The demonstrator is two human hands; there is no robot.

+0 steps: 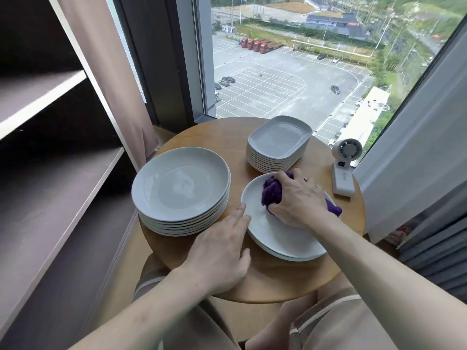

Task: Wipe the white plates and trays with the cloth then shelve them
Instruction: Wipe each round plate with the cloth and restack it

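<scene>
The shelves (50, 173) stand just left of the round table (278, 281), probably so wiped pieces go straight across. Stacked plates (180, 188) and trays (278, 142) wait behind. The near plate (283, 236) lies flat; the left hand (219, 251), fingers straight, steadies its rim while the right hand (300, 200) clutches the bunched purple cloth (271, 192) against it.

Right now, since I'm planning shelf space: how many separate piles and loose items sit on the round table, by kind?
Round plate piles: 2
Tray pile: 1
Purple cloth: 1
Handheld fan: 1
Total: 5
</scene>
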